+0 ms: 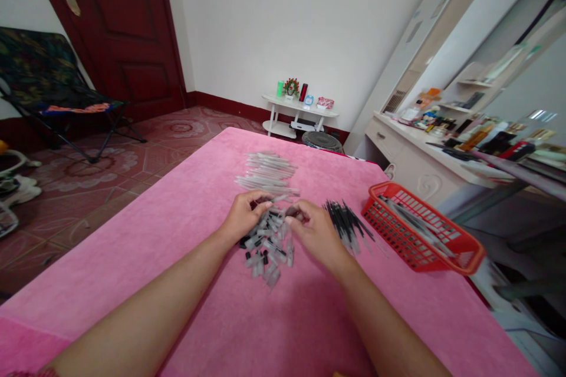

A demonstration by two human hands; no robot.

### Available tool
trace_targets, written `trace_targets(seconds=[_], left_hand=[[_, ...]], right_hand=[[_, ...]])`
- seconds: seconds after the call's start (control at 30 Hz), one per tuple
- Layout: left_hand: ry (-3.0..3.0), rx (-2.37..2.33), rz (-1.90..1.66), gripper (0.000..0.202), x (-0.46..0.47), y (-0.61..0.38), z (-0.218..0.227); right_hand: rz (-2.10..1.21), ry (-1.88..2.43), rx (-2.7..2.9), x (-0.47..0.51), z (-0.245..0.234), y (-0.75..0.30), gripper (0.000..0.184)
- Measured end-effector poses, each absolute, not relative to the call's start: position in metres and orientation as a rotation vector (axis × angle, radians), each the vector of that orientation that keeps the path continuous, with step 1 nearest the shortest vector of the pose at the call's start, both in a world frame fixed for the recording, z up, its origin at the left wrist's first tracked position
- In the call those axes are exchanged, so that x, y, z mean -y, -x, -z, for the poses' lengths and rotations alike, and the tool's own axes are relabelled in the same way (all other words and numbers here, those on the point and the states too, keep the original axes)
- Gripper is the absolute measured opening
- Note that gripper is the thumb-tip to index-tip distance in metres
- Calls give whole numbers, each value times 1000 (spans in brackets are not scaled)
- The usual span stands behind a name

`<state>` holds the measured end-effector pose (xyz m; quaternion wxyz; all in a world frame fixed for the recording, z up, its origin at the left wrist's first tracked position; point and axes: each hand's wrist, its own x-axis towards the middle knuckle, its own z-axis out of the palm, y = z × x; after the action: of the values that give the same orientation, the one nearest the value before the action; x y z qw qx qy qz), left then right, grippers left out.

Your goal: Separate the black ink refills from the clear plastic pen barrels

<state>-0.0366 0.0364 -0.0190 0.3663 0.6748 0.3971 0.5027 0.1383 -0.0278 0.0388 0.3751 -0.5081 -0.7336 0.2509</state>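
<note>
My left hand (247,212) is closed, thumb and fingers drawn together at the left upper edge of a heap of small clear and black pen caps (267,244). Across the heap, my right hand (312,227) pinches at its upper right side. What either hand grips is too small and blurred to name. Beyond my hands lies a row of clear pen barrels (267,171), roughly side by side. Thin black pen refills (345,221) form a bundle to the right of my right hand.
A pink cloth (145,259) covers the table. On its right side a red plastic basket (424,230) holds long, thin pale pieces. Past the table stand a small white shelf (300,103), a folding chair (66,88) and a cluttered dresser (424,147).
</note>
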Motion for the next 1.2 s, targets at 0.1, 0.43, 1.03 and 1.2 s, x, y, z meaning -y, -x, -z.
trace_targets(seconds=[0.1, 0.43, 1.03, 1.2], left_hand=[[-1749, -1008, -1274, 19, -36, 37, 19], [-1942, -923, -1235, 20, -30, 36, 13], [-2033, -867, -1219, 19, -29, 36, 10], [-2083, -849, -1212, 16, -28, 36, 10]], right_hand=[[-766, 1255, 1613, 21, -38, -145, 9], [-1233, 1120, 1050, 18, -32, -154, 35], [-1025, 1192, 1211, 14, -25, -152, 24], [-896, 1222, 1341, 13, -25, -151, 17]])
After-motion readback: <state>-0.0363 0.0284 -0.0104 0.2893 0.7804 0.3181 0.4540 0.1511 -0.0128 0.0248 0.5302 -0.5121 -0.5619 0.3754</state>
